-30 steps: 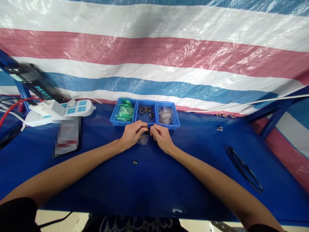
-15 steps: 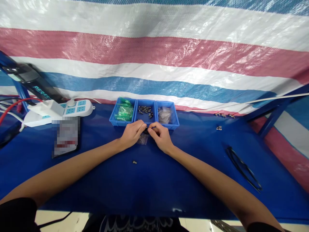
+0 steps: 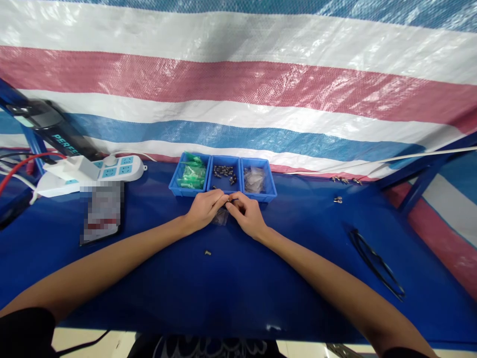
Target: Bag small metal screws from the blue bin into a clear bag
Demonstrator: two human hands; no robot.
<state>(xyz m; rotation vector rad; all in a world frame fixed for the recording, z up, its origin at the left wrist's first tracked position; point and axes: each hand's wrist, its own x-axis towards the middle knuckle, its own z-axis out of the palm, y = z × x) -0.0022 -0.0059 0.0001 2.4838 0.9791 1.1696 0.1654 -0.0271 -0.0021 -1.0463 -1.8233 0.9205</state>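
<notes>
My left hand [image 3: 206,209] and my right hand [image 3: 246,213] meet fingertip to fingertip just in front of the blue bins. Both are closed in a pinch; whatever sits between the fingers is too small and covered to name. Under them, partly hidden, lies a clear plastic bag [image 3: 220,217] on the blue table [image 3: 238,288]. Right behind the hands, the middle bin [image 3: 225,160] holds small metal screws [image 3: 222,170]. Green plastic bags [image 3: 193,174] fill the left bin, and clear bags [image 3: 255,179] the right one. Nearer to me lies a single screw [image 3: 207,252].
At left are a white power strip [image 3: 121,169], a phone-like slab [image 3: 102,214] with a blurred face, and a black bottle-shaped object [image 3: 55,127]. Eyeglasses [image 3: 378,263] lie at right, with several small metal pieces [image 3: 338,200] behind them. A striped sheet [image 3: 238,79] hangs at the back.
The fingertips have shifted slightly against each other, and the dark bit that showed between them is now mostly covered. The view has tilted a little upward.
</notes>
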